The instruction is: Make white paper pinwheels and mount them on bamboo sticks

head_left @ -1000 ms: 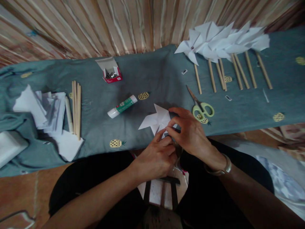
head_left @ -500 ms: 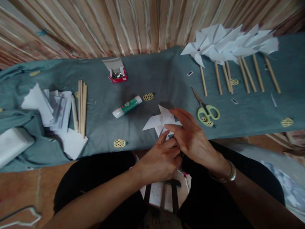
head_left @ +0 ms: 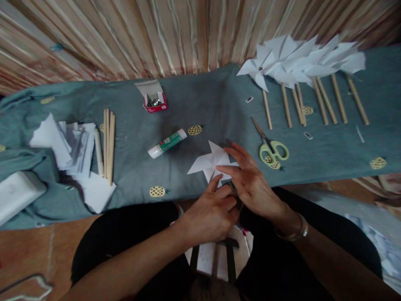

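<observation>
A white folded paper pinwheel (head_left: 208,161) lies on the grey-blue cloth (head_left: 188,100) near its front edge. My right hand (head_left: 250,179) rests over the pinwheel's right side with fingers stretched out, fingertips pressing on the paper. My left hand (head_left: 209,211) is curled below it, thumb and forefinger pinched at the pinwheel's lower edge. What the pinch grips is hidden between both hands.
A glue stick (head_left: 167,143) lies left of the pinwheel, green scissors (head_left: 271,148) to its right. A red box of staples (head_left: 154,100) stands open behind. Wooden sticks (head_left: 108,142) and paper scraps (head_left: 65,146) lie left. Finished pinwheels on sticks (head_left: 300,62) fill the back right.
My right hand's fingers went from pinching at the pinwheel's centre to lying stretched out over it. The left hand stayed at the lower edge. The view shifted slightly.
</observation>
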`<state>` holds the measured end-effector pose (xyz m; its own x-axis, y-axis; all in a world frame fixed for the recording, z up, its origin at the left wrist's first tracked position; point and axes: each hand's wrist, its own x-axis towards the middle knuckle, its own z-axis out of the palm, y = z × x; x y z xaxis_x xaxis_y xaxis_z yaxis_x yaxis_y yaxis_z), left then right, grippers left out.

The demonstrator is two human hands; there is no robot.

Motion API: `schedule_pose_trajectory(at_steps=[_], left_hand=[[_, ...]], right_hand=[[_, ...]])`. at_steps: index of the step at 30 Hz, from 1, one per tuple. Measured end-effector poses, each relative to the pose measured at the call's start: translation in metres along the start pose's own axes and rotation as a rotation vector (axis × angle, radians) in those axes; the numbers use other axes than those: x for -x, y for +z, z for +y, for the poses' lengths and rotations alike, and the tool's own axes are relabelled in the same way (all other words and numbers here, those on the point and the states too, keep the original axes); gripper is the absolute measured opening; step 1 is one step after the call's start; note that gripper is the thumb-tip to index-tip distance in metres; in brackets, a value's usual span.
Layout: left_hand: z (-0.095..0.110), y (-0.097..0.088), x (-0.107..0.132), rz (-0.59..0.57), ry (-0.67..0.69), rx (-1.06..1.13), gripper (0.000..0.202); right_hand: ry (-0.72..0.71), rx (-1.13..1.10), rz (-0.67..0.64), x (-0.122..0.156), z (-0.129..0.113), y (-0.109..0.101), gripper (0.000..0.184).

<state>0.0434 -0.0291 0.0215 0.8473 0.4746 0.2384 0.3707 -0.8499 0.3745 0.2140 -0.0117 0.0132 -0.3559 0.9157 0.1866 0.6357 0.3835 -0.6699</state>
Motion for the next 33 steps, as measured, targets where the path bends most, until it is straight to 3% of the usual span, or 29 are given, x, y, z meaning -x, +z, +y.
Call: schedule_pose_trajectory(at_steps=[6, 14, 20, 26, 33], left_hand=[[0.001, -0.004, -0.002, -0.028, -0.004, -0.001, 0.021], [0.000, -0.002, -0.001, 0.013, -0.008, 0.003, 0.021], [-0.001, -0.001, 0.000, -0.010, -0.006, -0.017, 0.021], [-0.001, -0.002, -0.001, -0.010, 0.013, -0.010, 0.021], [-0.001, -0.001, -0.001, 0.013, 0.004, -0.018, 0.021]], right_hand=[[-0.026, -0.004, -0.016, -0.002, 0.003, -0.006, 0.043], [-0.027, 0.119, -0.041, -0.004, -0.007, 0.004, 0.038], [-0.044, 0.124, -0.065, -0.007, -0.004, 0.000, 0.034], [-0.058, 0.080, -0.031, -0.006, 0.000, -0.005, 0.045], [-0.032, 0.129, -0.076, -0.007, -0.005, -0.001, 0.036]])
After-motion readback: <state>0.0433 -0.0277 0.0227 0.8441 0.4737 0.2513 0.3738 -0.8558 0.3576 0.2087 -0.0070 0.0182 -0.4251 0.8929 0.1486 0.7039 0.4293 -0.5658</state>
